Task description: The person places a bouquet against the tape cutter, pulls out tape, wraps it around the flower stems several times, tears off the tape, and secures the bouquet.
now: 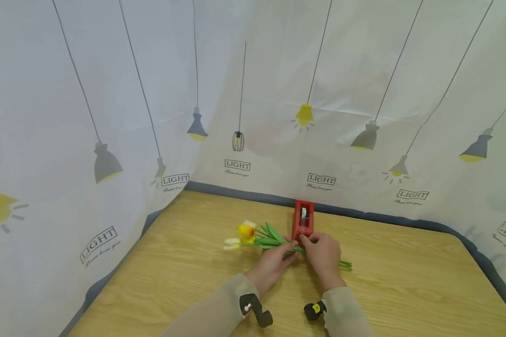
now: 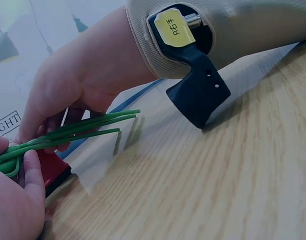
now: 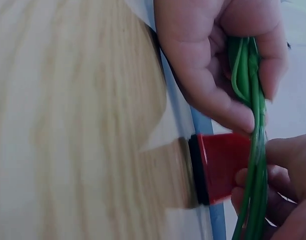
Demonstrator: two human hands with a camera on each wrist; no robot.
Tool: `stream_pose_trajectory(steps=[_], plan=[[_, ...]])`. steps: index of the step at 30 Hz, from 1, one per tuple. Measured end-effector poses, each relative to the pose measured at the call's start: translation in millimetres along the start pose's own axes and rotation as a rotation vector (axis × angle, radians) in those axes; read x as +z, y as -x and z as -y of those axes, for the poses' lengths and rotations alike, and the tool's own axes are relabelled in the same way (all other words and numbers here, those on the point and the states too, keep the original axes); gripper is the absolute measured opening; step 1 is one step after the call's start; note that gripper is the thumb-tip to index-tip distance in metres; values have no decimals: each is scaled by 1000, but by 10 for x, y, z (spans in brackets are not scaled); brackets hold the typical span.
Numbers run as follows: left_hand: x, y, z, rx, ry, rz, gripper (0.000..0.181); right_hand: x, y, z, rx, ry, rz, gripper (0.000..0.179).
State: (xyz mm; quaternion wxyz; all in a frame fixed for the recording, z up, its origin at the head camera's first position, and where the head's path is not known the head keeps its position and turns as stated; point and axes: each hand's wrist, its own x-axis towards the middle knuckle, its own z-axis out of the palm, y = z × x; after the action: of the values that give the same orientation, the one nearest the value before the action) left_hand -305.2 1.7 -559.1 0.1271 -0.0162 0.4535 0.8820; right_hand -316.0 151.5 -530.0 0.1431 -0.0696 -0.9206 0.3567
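A small bunch of artificial tulips, yellow-orange and pale yellow blooms with green leaves, lies sideways above the table, heads to the left. My left hand grips the green stems just below the leaves. Further along, my right hand pinches the same stems between thumb and fingers. A shiny patch that looks like clear tape shows on the stems between the hands. Directly behind them stands a red tape dispenser with a tape roll inside. The stem ends stick out past the right hand.
The wood-grain table runs back to a dark blue edge strip. A pale curtain printed with lamps hangs around the back and sides. Black camera mounts sit on both sleeved wrists.
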Motion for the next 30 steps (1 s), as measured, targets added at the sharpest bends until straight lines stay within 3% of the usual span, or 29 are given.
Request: stream_pose_trajectory(steps=[5,20,30], plan=[[-2,4,-9,1,-2,-2,11,-24,-16,-21,61,-52,-36,35],[-9,-24,-2,6,-5,16,10,12,-95,-98,-52,-105,-11,27],[1,-32,-10,0,17,3,11,8,-122,-108,-67,-97,3,22]])
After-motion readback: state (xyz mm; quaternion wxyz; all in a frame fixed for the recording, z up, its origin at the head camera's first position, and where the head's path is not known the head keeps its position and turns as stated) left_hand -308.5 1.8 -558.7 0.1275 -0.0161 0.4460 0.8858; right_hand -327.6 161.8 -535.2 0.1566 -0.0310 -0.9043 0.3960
